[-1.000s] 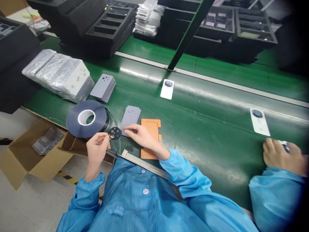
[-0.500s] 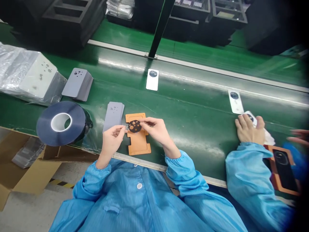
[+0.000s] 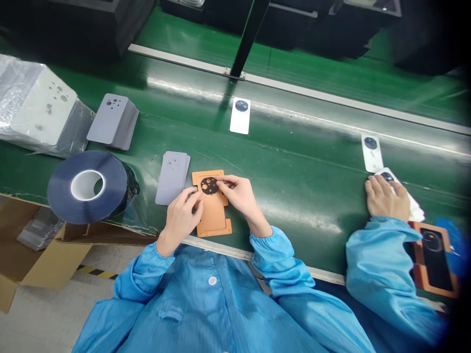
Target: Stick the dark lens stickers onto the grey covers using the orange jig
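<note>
An orange fixture plate [image 3: 212, 211] lies on the green bench in front of me. Over its upper end is a round black piece with several holes [image 3: 209, 186]. My right hand [image 3: 237, 193] pinches this piece at its right edge. My left hand [image 3: 184, 213] is at the fixture's left side, thumb and fingers apart, with nothing visible between them. Just left of the fixture lies a small stack of grey plates with holes [image 3: 172, 177].
A roll of dark film [image 3: 59, 189], a taller grey plate stack [image 3: 110, 117] and a plastic-wrapped stack [image 3: 47, 108] stand left. White cards [image 3: 240, 120] lie farther back. At right, another person's hand [image 3: 388, 198] rests on white cards near an orange fixture [image 3: 417, 245].
My left fingers have opened and moved right and down, off the black piece's left side. The black piece sits slightly farther right, still in my right fingers. The view has shifted a little.
</note>
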`<action>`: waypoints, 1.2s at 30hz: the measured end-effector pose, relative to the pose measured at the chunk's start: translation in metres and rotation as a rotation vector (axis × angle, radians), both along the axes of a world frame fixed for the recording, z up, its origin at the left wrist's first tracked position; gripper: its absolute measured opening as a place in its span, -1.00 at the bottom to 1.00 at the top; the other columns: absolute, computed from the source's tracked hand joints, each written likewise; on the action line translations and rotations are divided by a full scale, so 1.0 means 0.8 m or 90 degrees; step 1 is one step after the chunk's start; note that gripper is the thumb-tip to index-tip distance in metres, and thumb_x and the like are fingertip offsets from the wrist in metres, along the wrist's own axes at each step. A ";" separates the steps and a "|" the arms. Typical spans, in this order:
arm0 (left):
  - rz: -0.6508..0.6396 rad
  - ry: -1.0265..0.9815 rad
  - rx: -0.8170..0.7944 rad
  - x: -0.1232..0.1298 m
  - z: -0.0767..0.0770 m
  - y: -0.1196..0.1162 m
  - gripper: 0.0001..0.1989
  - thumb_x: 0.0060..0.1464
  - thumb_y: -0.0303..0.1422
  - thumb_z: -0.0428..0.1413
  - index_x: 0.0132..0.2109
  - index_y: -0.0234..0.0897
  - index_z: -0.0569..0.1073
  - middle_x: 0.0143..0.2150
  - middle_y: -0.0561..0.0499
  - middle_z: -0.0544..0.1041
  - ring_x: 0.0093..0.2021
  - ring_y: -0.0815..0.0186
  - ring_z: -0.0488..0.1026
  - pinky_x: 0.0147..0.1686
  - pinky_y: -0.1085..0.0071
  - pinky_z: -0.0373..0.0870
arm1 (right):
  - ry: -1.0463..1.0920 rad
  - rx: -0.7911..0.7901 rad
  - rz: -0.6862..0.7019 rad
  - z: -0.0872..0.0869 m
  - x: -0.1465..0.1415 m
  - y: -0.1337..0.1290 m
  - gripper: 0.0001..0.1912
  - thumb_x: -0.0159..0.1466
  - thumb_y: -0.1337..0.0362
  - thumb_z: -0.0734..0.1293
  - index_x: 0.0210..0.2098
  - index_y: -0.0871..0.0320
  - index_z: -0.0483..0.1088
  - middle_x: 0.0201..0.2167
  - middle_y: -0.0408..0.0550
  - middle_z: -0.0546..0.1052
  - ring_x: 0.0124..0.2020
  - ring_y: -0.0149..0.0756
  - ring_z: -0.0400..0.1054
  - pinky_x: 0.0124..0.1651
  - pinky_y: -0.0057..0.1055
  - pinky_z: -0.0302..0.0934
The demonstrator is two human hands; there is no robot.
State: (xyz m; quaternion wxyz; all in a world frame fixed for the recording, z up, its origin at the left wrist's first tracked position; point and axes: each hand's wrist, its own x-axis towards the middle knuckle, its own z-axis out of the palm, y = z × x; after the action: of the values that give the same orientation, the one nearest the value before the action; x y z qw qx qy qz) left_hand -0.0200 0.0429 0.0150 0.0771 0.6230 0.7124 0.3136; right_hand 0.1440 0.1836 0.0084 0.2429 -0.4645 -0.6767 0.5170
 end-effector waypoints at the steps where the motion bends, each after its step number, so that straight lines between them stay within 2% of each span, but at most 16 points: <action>1: -0.003 0.012 0.000 0.000 0.000 0.000 -0.74 0.33 -0.39 0.11 0.12 -0.20 0.53 0.11 -0.08 0.60 0.00 0.20 0.62 -0.04 0.33 0.52 | -0.010 0.008 -0.002 -0.001 0.000 0.000 -0.72 0.28 0.21 0.39 -0.08 0.07 0.69 -0.15 -0.03 0.72 -0.24 -0.19 0.57 -0.15 -0.29 0.41; 5: -0.009 0.040 -0.014 0.000 0.002 0.003 -0.72 0.34 -0.38 0.11 0.15 -0.20 0.51 0.11 -0.09 0.60 0.01 0.18 0.62 -0.04 0.32 0.54 | -0.041 0.040 -0.013 -0.001 -0.001 -0.001 -0.72 0.28 0.22 0.38 -0.11 0.09 0.69 -0.23 -0.02 0.71 -0.37 -0.25 0.50 -0.23 -0.30 0.35; 11: -0.009 0.050 -0.030 0.001 0.002 0.005 -0.70 0.34 -0.38 0.10 0.16 -0.22 0.50 0.12 -0.11 0.59 0.02 0.16 0.62 -0.06 0.31 0.54 | -0.054 0.061 -0.019 -0.001 -0.003 -0.004 -0.71 0.26 0.24 0.37 -0.11 0.09 0.69 -0.30 -0.06 0.68 -0.43 -0.31 0.41 -0.27 -0.33 0.29; 14: 0.005 0.014 -0.038 0.001 0.004 0.005 -0.73 0.34 -0.38 0.10 0.13 -0.23 0.52 0.11 -0.10 0.59 0.03 0.16 0.60 -0.05 0.32 0.51 | -0.057 0.074 -0.020 -0.002 -0.003 -0.006 -0.71 0.25 0.25 0.36 -0.10 0.08 0.68 -0.35 -0.08 0.65 -0.44 -0.32 0.40 -0.28 -0.33 0.28; 16: 0.027 -0.038 -0.049 -0.001 0.009 0.006 -0.79 0.34 -0.39 0.08 0.05 -0.22 0.54 0.04 -0.08 0.62 -0.05 0.21 0.61 -0.08 0.35 0.49 | -0.059 0.086 -0.020 -0.002 -0.004 -0.007 -0.71 0.25 0.26 0.36 -0.10 0.08 0.67 -0.37 -0.09 0.63 -0.45 -0.33 0.39 -0.28 -0.33 0.29; 21: 0.073 -0.178 -0.121 -0.017 0.021 0.019 -0.87 0.29 -0.36 0.11 -0.17 -0.21 0.56 -0.31 0.02 0.63 -0.41 0.33 0.53 -0.30 0.40 0.42 | -0.055 0.144 -0.017 -0.001 -0.006 -0.010 -0.72 0.24 0.32 0.35 -0.13 0.06 0.67 -0.34 -0.10 0.60 -0.44 -0.35 0.36 -0.25 -0.33 0.30; 24: 0.083 -0.232 -0.199 -0.028 0.026 0.032 -0.87 0.25 -0.31 0.13 -0.23 -0.20 0.55 -0.40 0.05 0.62 -0.45 0.31 0.54 -0.34 0.40 0.40 | -0.059 0.154 -0.017 0.000 -0.007 -0.011 -0.71 0.24 0.34 0.34 -0.13 0.05 0.66 -0.31 -0.10 0.60 -0.43 -0.35 0.37 -0.25 -0.33 0.30; 30: 0.061 -0.259 -0.328 -0.042 0.036 0.058 -0.78 0.24 -0.25 0.11 -0.37 -0.19 0.50 -0.56 0.06 0.57 -0.55 0.25 0.55 -0.41 0.36 0.39 | -0.058 0.162 -0.012 0.001 -0.006 -0.011 -0.74 0.25 0.34 0.35 -0.15 0.04 0.66 -0.31 -0.11 0.58 -0.44 -0.36 0.36 -0.24 -0.32 0.31; 36: 0.066 -0.248 -0.363 -0.041 0.041 0.069 -0.72 0.20 -0.18 0.17 -0.43 -0.19 0.48 -0.52 0.03 0.61 -0.59 0.25 0.54 -0.45 0.35 0.39 | -0.052 0.162 -0.017 0.001 -0.007 -0.011 -0.74 0.25 0.37 0.36 -0.14 0.05 0.66 -0.33 -0.12 0.57 -0.44 -0.37 0.35 -0.24 -0.34 0.30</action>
State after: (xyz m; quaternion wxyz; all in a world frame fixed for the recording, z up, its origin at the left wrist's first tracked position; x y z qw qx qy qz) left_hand -0.0531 0.0979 0.0477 0.3664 0.4676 0.7741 0.2189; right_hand 0.1388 0.1751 0.0089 0.2792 -0.4597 -0.7398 0.4043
